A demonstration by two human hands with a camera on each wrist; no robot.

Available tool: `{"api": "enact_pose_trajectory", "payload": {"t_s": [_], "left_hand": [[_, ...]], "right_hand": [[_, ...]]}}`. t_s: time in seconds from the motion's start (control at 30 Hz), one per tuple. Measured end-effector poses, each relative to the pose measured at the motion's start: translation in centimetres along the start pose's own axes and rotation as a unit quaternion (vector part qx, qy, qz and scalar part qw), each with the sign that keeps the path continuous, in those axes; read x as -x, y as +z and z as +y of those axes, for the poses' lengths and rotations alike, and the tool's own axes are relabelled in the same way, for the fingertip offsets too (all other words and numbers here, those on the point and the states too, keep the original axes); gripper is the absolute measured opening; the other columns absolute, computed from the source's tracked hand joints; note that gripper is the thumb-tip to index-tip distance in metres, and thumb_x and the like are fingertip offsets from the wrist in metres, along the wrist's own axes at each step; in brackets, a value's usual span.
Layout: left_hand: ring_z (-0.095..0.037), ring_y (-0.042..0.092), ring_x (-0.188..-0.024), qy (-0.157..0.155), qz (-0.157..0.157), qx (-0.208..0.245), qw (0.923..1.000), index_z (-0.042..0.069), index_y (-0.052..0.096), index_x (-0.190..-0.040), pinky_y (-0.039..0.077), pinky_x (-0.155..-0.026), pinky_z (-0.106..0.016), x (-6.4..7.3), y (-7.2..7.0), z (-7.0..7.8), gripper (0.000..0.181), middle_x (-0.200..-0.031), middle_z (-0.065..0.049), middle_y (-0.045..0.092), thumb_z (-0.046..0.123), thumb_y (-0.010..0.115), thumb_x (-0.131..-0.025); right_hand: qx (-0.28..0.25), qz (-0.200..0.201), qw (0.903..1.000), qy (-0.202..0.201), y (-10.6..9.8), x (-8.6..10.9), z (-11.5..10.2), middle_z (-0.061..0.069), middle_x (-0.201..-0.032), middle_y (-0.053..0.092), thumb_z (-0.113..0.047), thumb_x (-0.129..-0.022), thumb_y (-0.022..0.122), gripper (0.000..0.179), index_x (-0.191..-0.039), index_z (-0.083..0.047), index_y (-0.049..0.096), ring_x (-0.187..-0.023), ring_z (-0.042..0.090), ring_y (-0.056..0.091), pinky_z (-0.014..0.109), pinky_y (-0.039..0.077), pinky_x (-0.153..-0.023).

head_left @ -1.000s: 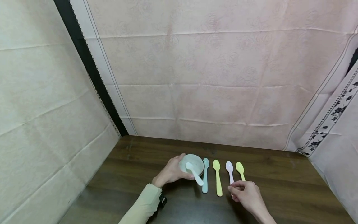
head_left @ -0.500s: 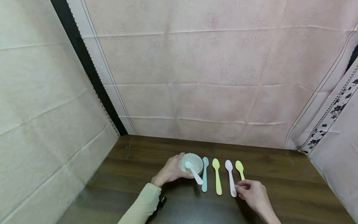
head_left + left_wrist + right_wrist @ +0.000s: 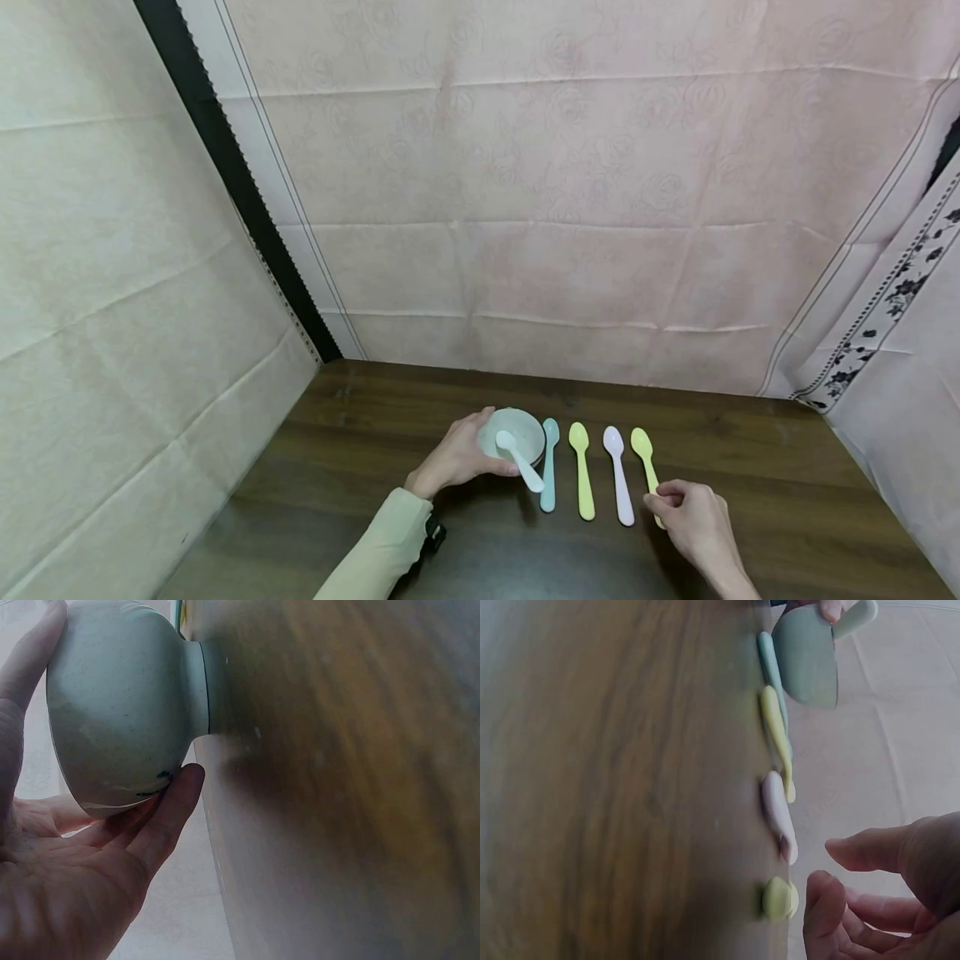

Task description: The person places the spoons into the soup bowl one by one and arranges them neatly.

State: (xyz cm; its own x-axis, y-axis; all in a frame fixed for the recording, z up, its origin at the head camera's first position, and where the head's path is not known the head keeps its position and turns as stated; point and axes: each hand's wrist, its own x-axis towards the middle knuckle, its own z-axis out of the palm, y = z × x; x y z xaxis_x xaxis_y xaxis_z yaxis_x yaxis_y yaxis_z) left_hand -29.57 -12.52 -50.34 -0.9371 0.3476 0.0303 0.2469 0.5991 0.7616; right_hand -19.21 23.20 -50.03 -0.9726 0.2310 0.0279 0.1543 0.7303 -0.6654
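Note:
My left hand (image 3: pixel 467 456) grips a pale green bowl (image 3: pixel 527 422) from its left side. The bowl's foot stands close to the tabletop in the left wrist view; whether it touches cannot be told. A whitish spoon (image 3: pixel 521 463) leans in it, handle over the near rim. To the right lie a light blue spoon (image 3: pixel 551 467), a yellow spoon (image 3: pixel 582 475), a lilac spoon (image 3: pixel 618 479) and a second yellow spoon (image 3: pixel 643 452). At that last spoon's handle is my right hand (image 3: pixel 696 523), thumb and fingertips apart in the right wrist view, holding nothing.
The dark wooden table (image 3: pixel 360 425) ends at a pale cloth backdrop (image 3: pixel 570 208) behind. More cloth hangs on the left (image 3: pixel 135 275) and right (image 3: pixel 915 417). A dark band (image 3: pixel 247 192) runs down the left corner.
My right hand has let go of the lilac spoon, which lies in the row, and has moved right to the second yellow spoon's handle. My left hand stays on the bowl.

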Motion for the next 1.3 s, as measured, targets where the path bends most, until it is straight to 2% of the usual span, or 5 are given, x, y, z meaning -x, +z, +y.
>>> {"api": "enact_pose_trajectory", "payload": {"t_s": [0.33,0.57,0.8,1.1,1.3], "left_hand": [[-0.038,0.055,-0.144,0.003,-0.003,-0.002,1.0000,-0.003,0.038,-0.167,0.049,-0.117,-0.058,-0.3,0.0,-0.1,0.118,-0.166,-0.024,0.050,0.047,0.099,-0.078],[-0.039,0.053,-0.147,-0.004,0.004,0.000,1.0000,0.001,0.039,-0.167,0.047,-0.120,-0.059,-0.6,-0.3,0.1,0.118,-0.168,-0.023,0.049,0.048,0.099,-0.078],[-0.043,0.050,-0.149,-0.005,-0.002,-0.007,1.0000,0.001,0.040,-0.167,0.047,-0.118,-0.061,-0.1,0.1,0.0,0.118,-0.166,-0.023,0.051,0.049,0.099,-0.077],[-0.042,0.051,-0.149,-0.001,0.004,-0.008,1.0000,0.001,0.041,-0.166,0.047,-0.119,-0.060,-0.1,0.2,0.0,0.118,-0.166,-0.023,0.052,0.050,0.099,-0.077],[-0.040,0.053,-0.146,-0.005,0.003,-0.007,1.0000,0.001,0.041,-0.166,0.048,-0.118,-0.059,-0.1,0.1,-0.2,0.118,-0.164,-0.022,0.053,0.050,0.099,-0.076]], "right_hand": [[0.031,0.033,0.9988,-0.018,-0.2,-0.7,1.0,0.003,-0.081,0.080,-0.021,-0.090,0.082,0.022,-0.100,-0.001,0.082,-0.075,0.014,0.069,0.034,0.048,-0.065],[0.046,0.024,0.9985,-0.019,-0.4,-1.7,1.1,0.002,-0.081,0.078,-0.025,-0.092,0.083,0.028,-0.102,0.001,0.082,-0.075,0.015,0.067,0.036,0.049,-0.065],[0.052,-0.006,0.9986,-0.003,-0.3,-1.5,1.8,0.005,-0.084,0.078,-0.030,-0.090,0.087,0.034,-0.102,0.001,0.081,-0.079,0.022,0.069,0.041,0.051,-0.067],[0.059,-0.015,0.9981,-0.002,-0.3,-1.4,2.1,0.011,-0.091,0.081,-0.033,-0.090,0.087,0.032,-0.098,-0.002,0.082,-0.085,0.031,0.072,0.045,0.052,-0.069],[0.060,-0.019,0.9980,0.003,-0.1,-1.4,2.1,0.011,-0.090,0.081,-0.032,-0.089,0.088,0.030,-0.097,-0.003,0.082,-0.084,0.030,0.072,0.046,0.052,-0.069]]}}
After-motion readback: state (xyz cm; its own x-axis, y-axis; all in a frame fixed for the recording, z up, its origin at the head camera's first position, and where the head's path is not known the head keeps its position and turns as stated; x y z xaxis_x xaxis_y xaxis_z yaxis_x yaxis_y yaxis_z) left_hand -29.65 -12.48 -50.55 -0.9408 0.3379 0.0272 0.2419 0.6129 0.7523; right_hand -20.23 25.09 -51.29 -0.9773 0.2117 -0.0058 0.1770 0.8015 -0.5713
